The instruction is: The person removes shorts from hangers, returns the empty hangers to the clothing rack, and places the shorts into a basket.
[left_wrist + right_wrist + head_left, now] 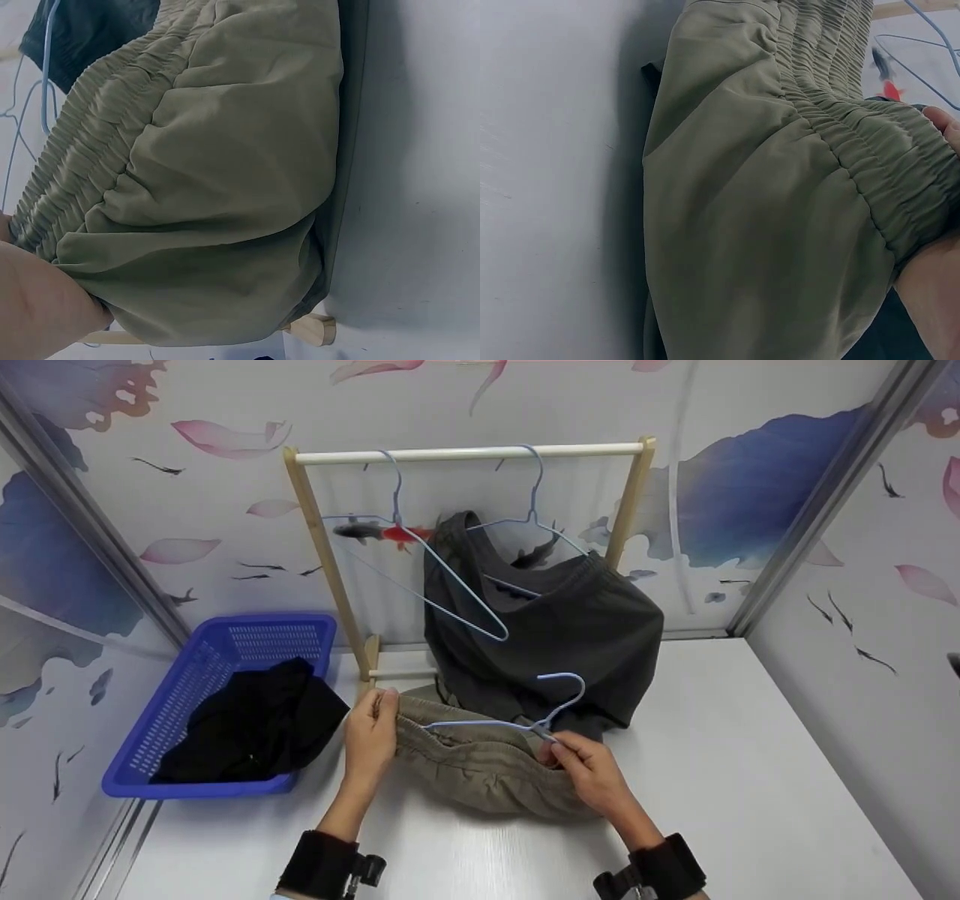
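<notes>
White table [750,780] against fish-print walls. Olive shorts [480,769] lie low centre, just in front of the rack [465,454]; soft, light, limp, best taken at the ribbed waistband. Left hand [369,739] pinches the waistband's left end, fingers curled. Right hand [589,772] pinches the blue hanger [525,724] at its neck over the waistband. Basket [187,690] at left.

No readable text, labels, brands or numbers anywhere. Wall panels [750,510] carry only painted fish and petals; basket [187,675], garments and hangers bear no lettering that can be made out.
</notes>
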{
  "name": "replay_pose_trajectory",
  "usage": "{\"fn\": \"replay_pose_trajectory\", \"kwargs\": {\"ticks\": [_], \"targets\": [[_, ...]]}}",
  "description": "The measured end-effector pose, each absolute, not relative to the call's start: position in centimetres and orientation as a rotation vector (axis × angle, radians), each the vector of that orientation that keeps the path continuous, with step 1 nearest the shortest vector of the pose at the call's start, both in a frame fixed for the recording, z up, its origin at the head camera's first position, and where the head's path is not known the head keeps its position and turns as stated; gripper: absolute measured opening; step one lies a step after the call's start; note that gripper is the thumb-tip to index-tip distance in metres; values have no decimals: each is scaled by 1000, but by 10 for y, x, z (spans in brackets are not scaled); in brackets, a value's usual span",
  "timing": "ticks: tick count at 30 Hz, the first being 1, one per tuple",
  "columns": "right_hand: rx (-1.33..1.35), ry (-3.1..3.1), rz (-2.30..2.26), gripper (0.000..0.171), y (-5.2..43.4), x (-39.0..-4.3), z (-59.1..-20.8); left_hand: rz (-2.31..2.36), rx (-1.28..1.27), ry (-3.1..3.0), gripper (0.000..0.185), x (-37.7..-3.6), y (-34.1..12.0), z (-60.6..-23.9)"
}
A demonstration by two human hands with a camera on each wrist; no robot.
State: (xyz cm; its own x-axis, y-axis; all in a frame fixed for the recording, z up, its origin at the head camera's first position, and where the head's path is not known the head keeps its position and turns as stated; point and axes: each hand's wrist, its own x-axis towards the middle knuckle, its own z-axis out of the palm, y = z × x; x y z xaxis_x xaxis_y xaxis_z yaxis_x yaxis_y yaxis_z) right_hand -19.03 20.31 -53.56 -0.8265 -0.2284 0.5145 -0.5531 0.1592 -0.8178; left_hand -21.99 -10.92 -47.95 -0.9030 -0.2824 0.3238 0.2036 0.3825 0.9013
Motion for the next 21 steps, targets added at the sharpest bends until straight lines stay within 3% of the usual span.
{"fn": "replay_pose_trajectory", "kwargs": {"ticks": [21], "targets": [[729, -2162, 1692, 19, 202, -190, -539, -1885, 226, -2070, 38, -218, -112, -477]]}}
